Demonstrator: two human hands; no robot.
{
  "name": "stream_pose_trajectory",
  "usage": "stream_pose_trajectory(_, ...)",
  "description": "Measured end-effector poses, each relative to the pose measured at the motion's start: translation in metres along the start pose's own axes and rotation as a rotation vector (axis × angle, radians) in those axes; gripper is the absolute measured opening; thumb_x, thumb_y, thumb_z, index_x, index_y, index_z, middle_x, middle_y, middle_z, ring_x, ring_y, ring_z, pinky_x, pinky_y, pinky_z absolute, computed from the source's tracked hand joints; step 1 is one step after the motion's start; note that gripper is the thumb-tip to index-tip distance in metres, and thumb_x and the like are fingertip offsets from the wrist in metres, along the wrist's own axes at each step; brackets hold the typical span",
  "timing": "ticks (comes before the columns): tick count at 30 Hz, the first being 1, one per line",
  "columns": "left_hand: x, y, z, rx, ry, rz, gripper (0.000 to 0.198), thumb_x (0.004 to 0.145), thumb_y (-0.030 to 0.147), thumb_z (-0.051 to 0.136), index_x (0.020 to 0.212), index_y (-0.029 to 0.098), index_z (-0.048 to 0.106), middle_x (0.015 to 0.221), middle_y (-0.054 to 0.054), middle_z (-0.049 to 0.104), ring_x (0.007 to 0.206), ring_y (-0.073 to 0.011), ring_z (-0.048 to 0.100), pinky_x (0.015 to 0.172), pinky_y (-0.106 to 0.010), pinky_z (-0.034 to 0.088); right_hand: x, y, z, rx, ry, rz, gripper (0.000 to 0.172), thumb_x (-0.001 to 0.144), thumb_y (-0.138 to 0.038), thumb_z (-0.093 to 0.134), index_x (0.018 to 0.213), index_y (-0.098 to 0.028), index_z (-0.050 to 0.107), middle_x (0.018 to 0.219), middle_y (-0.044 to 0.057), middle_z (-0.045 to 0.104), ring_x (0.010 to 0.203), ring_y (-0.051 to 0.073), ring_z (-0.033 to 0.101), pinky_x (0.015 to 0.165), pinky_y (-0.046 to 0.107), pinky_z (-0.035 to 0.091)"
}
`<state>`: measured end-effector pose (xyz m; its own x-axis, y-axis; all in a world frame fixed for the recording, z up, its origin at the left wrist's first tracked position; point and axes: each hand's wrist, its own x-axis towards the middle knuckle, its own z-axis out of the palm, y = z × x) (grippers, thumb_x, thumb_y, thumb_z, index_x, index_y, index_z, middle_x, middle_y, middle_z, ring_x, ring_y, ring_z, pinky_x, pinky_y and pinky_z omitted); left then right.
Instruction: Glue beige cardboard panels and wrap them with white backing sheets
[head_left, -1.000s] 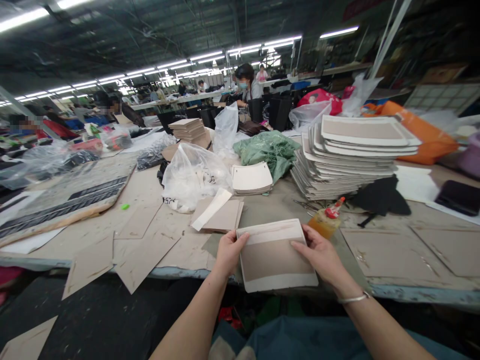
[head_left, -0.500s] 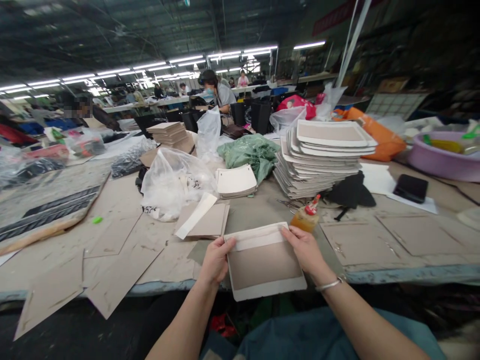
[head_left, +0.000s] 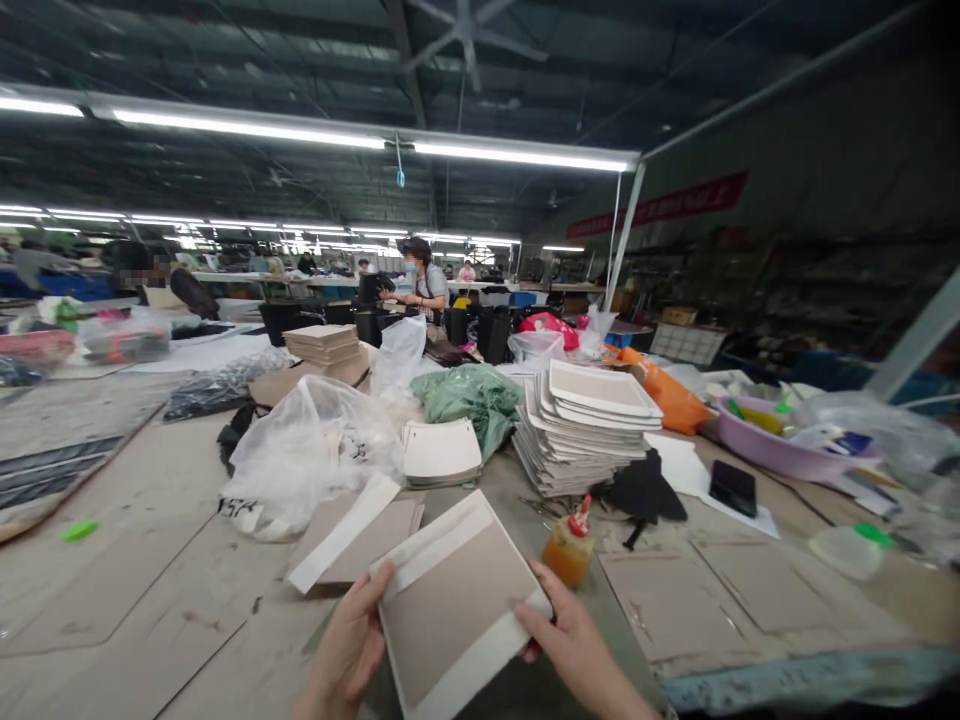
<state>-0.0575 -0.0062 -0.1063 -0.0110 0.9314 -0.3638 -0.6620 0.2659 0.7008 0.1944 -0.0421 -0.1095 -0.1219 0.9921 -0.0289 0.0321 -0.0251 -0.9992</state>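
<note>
Between my hands is a grey-brown cardboard panel (head_left: pixel 457 605) with white strips along two opposite edges, tilted over the table's near side. My left hand (head_left: pixel 352 640) grips its left corner, thumb on top. On the right, my right hand (head_left: pixel 566 630) pinches the panel's right edge, thumb over the white strip and fingers beneath. Just beyond that hand stands a glue bottle (head_left: pixel 568 552) with amber contents and a red cap. Behind the left hand, a white strip (head_left: pixel 345 535) lies across a stack of plain cardboard pieces (head_left: pixel 397 540).
A tall stack of white-edged panels (head_left: pixel 577 430) stands beyond the bottle, beside a smaller stack (head_left: pixel 441 450). Plastic bags (head_left: pixel 307 450), a green bag (head_left: pixel 476 400), a phone (head_left: pixel 733 488) and a purple basin (head_left: pixel 787 450) surround them. Loose cardboard sheets (head_left: pixel 667 605) lie at right. A co-worker (head_left: pixel 424 280) is farther back.
The panel has turned so its strips slant. My right hand has shifted from its top corner to the right edge beside the other strip. The camera view has tipped upward.
</note>
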Motion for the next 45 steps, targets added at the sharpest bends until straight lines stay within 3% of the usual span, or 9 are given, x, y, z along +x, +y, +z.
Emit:
stream_pose_trajectory(7, -0.016, 0.009, -0.001, -0.231, -0.581, -0.088, 0.069, 0.072, 0.052, 0.066, 0.129, 0.018, 0.047, 0.131, -0.014, 0.049, 0.118, -0.0319, 0.048, 0.096, -0.044, 0.043, 0.008, -0.058, -0.025, 0.271, 0.288, -0.100, 0.052, 0.072, -0.038, 0.072, 0.117, -0.022, 0.050, 0.083, -0.001, 0.060, 0.058, 0.009, 0.051, 0.044, 0.016, 0.046)
stream_pose_trajectory(14, 0.001, 0.005, -0.006, -0.123, -0.317, -0.174, 0.032, 0.085, 0.035, 0.055, 0.107, 0.013, 0.062, 0.107, -0.012, 0.063, 0.094, -0.0190, 0.061, 0.083, -0.030, 0.047, 0.077, -0.154, -0.127, 0.282, 0.614, -0.307, 0.039, 0.059, -0.019, 0.076, 0.093, -0.021, 0.056, 0.096, -0.001, 0.060, 0.071, 0.007, 0.057, 0.054, 0.012, 0.051)
stream_pose_trajectory(17, 0.003, 0.002, -0.005, -0.115, -0.302, -0.166, 0.029, 0.084, 0.034, 0.057, 0.103, 0.013, 0.063, 0.103, -0.011, 0.064, 0.090, -0.0176, 0.062, 0.080, -0.029, 0.047, 0.108, -0.179, -0.163, -0.132, 0.709, -0.238, 0.024, 0.074, -0.028, 0.064, 0.095, -0.021, 0.054, 0.101, 0.004, 0.060, 0.082, 0.013, 0.059, 0.066, 0.024, 0.054)
stream_pose_trajectory(20, 0.001, 0.000, -0.003, -0.063, -0.273, -0.168, 0.027, 0.082, 0.033, 0.059, 0.099, 0.013, 0.064, 0.100, -0.011, 0.065, 0.087, -0.0171, 0.063, 0.077, -0.027, 0.048, 0.115, -0.190, -0.175, -0.614, 0.826, -0.143, 0.039, 0.075, -0.044, 0.063, 0.102, -0.017, 0.055, 0.118, 0.017, 0.052, 0.111, 0.034, 0.047, 0.085, 0.049, 0.046)
stream_pose_trajectory(23, -0.001, 0.000, -0.001, -0.018, -0.199, -0.136, 0.025, 0.078, 0.031, 0.063, 0.094, 0.012, 0.064, 0.094, -0.010, 0.066, 0.082, -0.0165, 0.063, 0.072, -0.025, 0.048, 0.106, -0.186, -0.157, -1.139, 0.906, -0.402, 0.057, 0.078, -0.048, 0.058, 0.120, -0.010, 0.050, 0.131, 0.023, 0.038, 0.125, 0.043, 0.027, 0.100, 0.058, 0.025)
stream_pose_trajectory(26, -0.001, 0.001, 0.002, -0.066, -0.118, -0.077, 0.022, 0.077, 0.030, 0.065, 0.089, 0.012, 0.064, 0.089, -0.009, 0.067, 0.077, -0.0150, 0.063, 0.070, -0.024, 0.047, 0.101, -0.164, -0.111, -1.381, 0.693, -0.694, 0.055, 0.088, -0.046, 0.041, 0.131, -0.010, 0.043, 0.125, 0.020, 0.046, 0.120, 0.035, 0.038, 0.101, 0.047, 0.031)
stream_pose_trajectory(31, 0.001, 0.006, 0.001, -0.188, -0.026, -0.027, 0.019, 0.076, 0.028, 0.065, 0.086, 0.011, 0.064, 0.081, -0.007, 0.066, 0.072, -0.0126, 0.062, 0.067, -0.022, 0.046, 0.132, -0.096, -0.013, -1.412, 0.114, -0.725, 0.052, 0.088, -0.037, 0.043, 0.135, -0.015, 0.038, 0.123, 0.014, 0.050, 0.111, 0.027, 0.046, 0.095, 0.038, 0.039)
stream_pose_trajectory(34, 0.003, 0.011, -0.002, -0.247, 0.040, 0.014, 0.018, 0.074, 0.027, 0.066, 0.082, 0.011, 0.064, 0.078, -0.005, 0.065, 0.069, -0.0117, 0.061, 0.065, -0.022, 0.046, 0.168, -0.058, 0.023, -1.492, -0.005, -0.668, 0.056, 0.085, -0.033, 0.048, 0.136, -0.014, 0.037, 0.126, 0.014, 0.048, 0.113, 0.028, 0.043, 0.095, 0.039, 0.038)
stream_pose_trajectory(45, 0.004, 0.017, 0.004, -0.209, -0.010, 0.023, 0.027, 0.064, 0.030, 0.074, 0.078, 0.010, 0.063, 0.076, -0.006, 0.065, 0.067, -0.0109, 0.059, 0.062, -0.021, 0.042, 0.258, -0.016, 0.021, -1.745, -0.129, -0.532, 0.052, 0.081, -0.027, 0.057, 0.130, -0.017, 0.046, 0.114, 0.013, 0.059, 0.107, 0.032, 0.044, 0.095, 0.061, 0.023)
